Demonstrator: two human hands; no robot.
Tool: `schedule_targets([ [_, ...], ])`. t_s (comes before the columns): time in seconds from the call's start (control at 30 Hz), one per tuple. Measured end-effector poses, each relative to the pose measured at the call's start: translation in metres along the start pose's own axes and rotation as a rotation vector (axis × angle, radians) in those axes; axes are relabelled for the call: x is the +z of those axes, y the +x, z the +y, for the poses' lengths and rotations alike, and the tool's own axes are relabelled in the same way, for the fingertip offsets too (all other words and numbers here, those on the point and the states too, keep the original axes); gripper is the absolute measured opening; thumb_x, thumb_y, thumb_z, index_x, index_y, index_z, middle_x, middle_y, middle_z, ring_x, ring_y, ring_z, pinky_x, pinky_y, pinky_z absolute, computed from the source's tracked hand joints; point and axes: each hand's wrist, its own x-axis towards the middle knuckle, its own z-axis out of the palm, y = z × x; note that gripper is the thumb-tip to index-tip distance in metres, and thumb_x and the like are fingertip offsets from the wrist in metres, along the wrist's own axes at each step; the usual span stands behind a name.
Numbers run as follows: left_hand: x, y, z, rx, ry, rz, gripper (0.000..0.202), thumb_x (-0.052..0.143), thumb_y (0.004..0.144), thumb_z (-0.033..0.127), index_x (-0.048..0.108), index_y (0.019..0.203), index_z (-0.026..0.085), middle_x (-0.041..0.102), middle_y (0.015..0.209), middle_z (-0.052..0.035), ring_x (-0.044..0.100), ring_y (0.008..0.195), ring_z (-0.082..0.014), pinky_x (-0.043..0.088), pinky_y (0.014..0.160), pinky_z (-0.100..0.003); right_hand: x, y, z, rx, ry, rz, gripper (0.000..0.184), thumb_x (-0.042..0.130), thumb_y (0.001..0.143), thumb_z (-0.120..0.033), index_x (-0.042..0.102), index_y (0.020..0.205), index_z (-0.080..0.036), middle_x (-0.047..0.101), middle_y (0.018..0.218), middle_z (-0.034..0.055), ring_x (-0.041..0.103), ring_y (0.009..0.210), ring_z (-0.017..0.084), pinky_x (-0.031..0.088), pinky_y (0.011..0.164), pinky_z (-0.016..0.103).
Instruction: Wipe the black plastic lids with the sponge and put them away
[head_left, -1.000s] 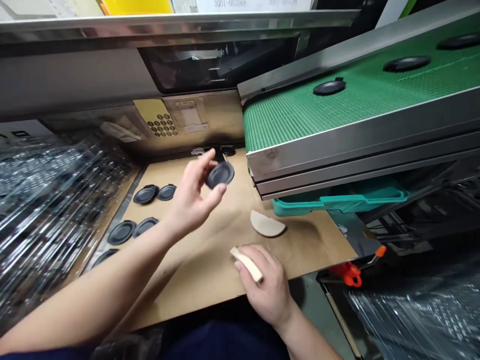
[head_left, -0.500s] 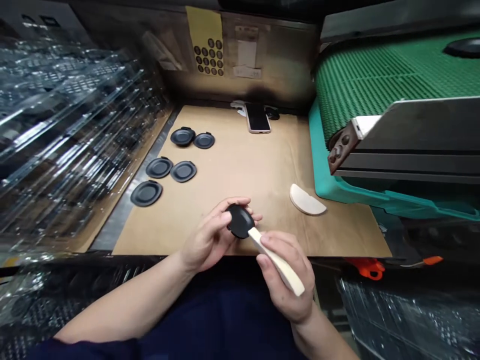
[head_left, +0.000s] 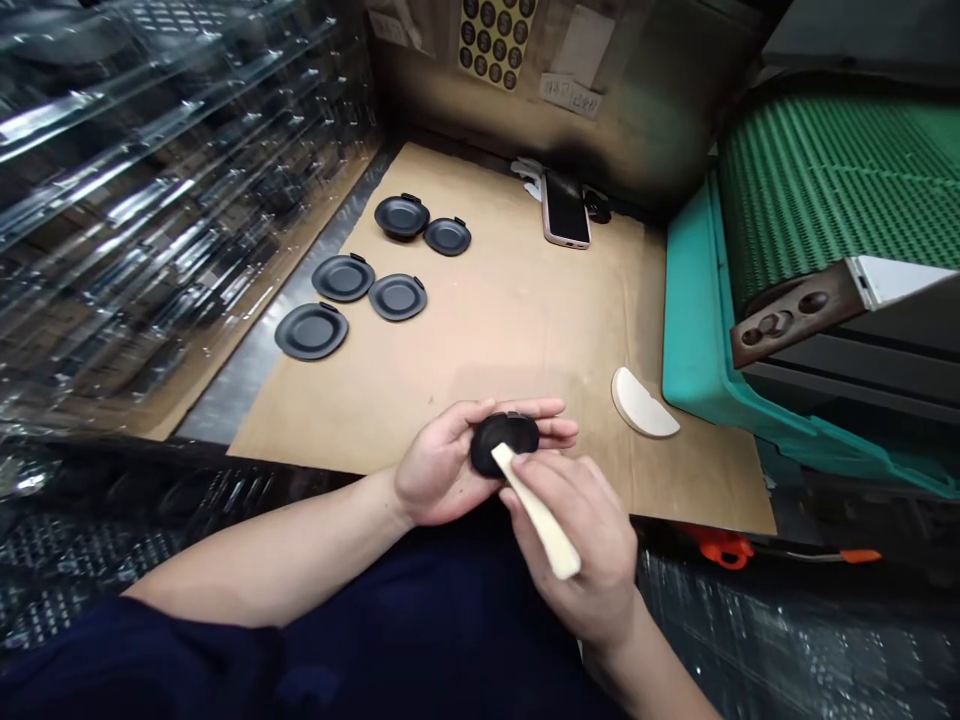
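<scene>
My left hand (head_left: 435, 468) lies palm up with its fingers stretched out, and a small black dish (head_left: 484, 430) with a tab on its rim rests in it. In my right hand (head_left: 592, 535) is a cream sponge pad (head_left: 546, 530), pinched between thumb and fingers. The pad's narrow end is against the inside of the dish. Similar black dishes (head_left: 311, 331) lie on the brown board at the left, several in loose rows. A pale half-round sponge pad (head_left: 643, 405) lies to the right of my hands.
Clear plastic trays (head_left: 150, 190) are stacked at the left. Against the back panel lies a phone (head_left: 566, 212). A turquoise bin (head_left: 697, 300) and a green conveyor belt (head_left: 817, 190) bound the right side. An orange-handled tool (head_left: 724, 548) sits below the board's edge (head_left: 697, 505).
The view has shifted down and turned. My left thumb has come off the dish, which now rests on the opened palm. The sponge pad has moved from the dish's rim to its inside.
</scene>
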Motion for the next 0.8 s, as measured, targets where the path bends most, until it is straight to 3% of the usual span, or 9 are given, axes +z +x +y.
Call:
schedule_targets([
  [0.13,-0.003,0.0,-0.001,0.005,0.016,-0.013,0.053,0.04,0.097,0.035,0.06,0.14,0.012,0.057,0.149,-0.017,0.045,0.146,-0.035,0.023,0.124,-0.054,0.008,0.005,0.006,-0.095,-0.126,0.005,0.052,0.064,0.089,-0.004,0.058,0.139,-0.017,0.07,0.124,0.0153,0.068,0.111,0.028,0.058,0.089,0.045],
  [0.3,-0.004,-0.001,-0.001,0.029,-0.003,-0.032,0.054,0.034,0.097,0.034,0.061,0.138,0.01,0.053,0.154,-0.0159,0.038,0.151,-0.0347,0.025,0.124,-0.054,-0.001,0.005,-0.002,0.013,-0.275,-0.044,0.038,0.064,0.089,-0.006,0.062,0.127,-0.012,0.073,0.109,0.0158,0.07,0.098,0.027,0.058,0.081,0.042],
  [0.4,-0.003,0.0,-0.001,0.075,-0.024,-0.021,0.054,0.036,0.096,0.033,0.06,0.137,0.008,0.055,0.151,-0.0182,0.045,0.146,-0.0343,0.023,0.125,-0.052,-0.004,0.005,-0.009,0.035,-0.147,-0.13,0.038,0.063,0.09,-0.005,0.062,0.128,-0.012,0.073,0.109,0.0139,0.07,0.096,0.025,0.059,0.081,0.04],
  [0.5,-0.002,0.0,-0.002,0.075,-0.027,-0.01,0.053,0.037,0.096,0.032,0.058,0.139,0.011,0.057,0.149,-0.0177,0.052,0.14,-0.0354,0.025,0.124,-0.056,0.002,0.007,-0.008,0.051,0.039,-0.085,0.042,0.063,0.09,-0.003,0.061,0.13,-0.017,0.073,0.117,0.0114,0.07,0.105,0.023,0.06,0.09,0.04],
  [0.6,0.0,-0.001,-0.002,0.075,0.006,-0.008,0.046,0.037,0.097,0.033,0.066,0.125,0.012,0.062,0.142,-0.018,0.053,0.139,-0.0359,0.025,0.124,-0.056,0.01,0.008,-0.005,0.059,0.145,0.019,0.046,0.062,0.09,-0.001,0.061,0.132,-0.021,0.072,0.122,0.0093,0.069,0.113,0.024,0.059,0.097,0.043],
  [0.67,0.002,-0.001,-0.002,0.059,0.015,0.008,0.045,0.035,0.1,0.037,0.07,0.111,0.012,0.065,0.138,-0.0189,0.054,0.138,-0.0357,0.026,0.124,-0.055,0.014,0.008,-0.005,0.051,0.186,0.014,0.047,0.062,0.09,-0.001,0.061,0.132,-0.021,0.073,0.121,0.0088,0.07,0.112,0.023,0.06,0.095,0.042],
  [0.8,0.005,0.0,0.0,0.029,0.015,0.015,0.058,0.028,0.103,0.054,0.069,0.103,0.014,0.065,0.136,-0.0193,0.054,0.138,-0.0361,0.027,0.122,-0.056,0.016,0.009,-0.005,0.025,0.156,0.014,0.048,0.062,0.089,0.0,0.062,0.133,-0.021,0.073,0.122,0.0096,0.071,0.109,0.023,0.061,0.093,0.042],
])
